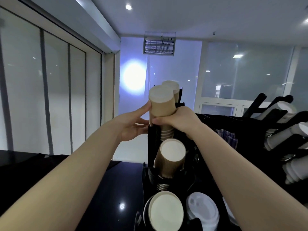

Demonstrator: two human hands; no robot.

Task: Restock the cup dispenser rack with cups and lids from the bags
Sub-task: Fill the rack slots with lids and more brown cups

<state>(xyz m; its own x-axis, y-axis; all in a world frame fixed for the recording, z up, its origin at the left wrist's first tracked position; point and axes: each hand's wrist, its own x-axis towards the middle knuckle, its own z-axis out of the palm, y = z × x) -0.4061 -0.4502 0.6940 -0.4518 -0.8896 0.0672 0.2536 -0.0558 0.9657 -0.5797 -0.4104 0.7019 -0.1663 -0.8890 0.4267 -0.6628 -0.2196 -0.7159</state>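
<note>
A black cup dispenser rack [150, 135] rises in front of me, its slots holding upside-down stacks of brown paper cups. My right hand [180, 120] grips a brown cup stack [161, 104] in an upper slot, thumb across its front. My left hand [133, 124] steadies the same stack from the left, thumb on its side and fingers spread by the rack wall. Another stack [171, 86] stands just behind it. Lower slots hold a ribbed brown stack [171, 155], a wider cup stack [164, 212] and white lids [202, 210].
A second black rack [273, 112] at the right holds white cup stacks [281, 135]. A compartment with purple packets [227, 136] sits between the racks. The dark glossy counter [108, 189] runs left, with glass panels behind.
</note>
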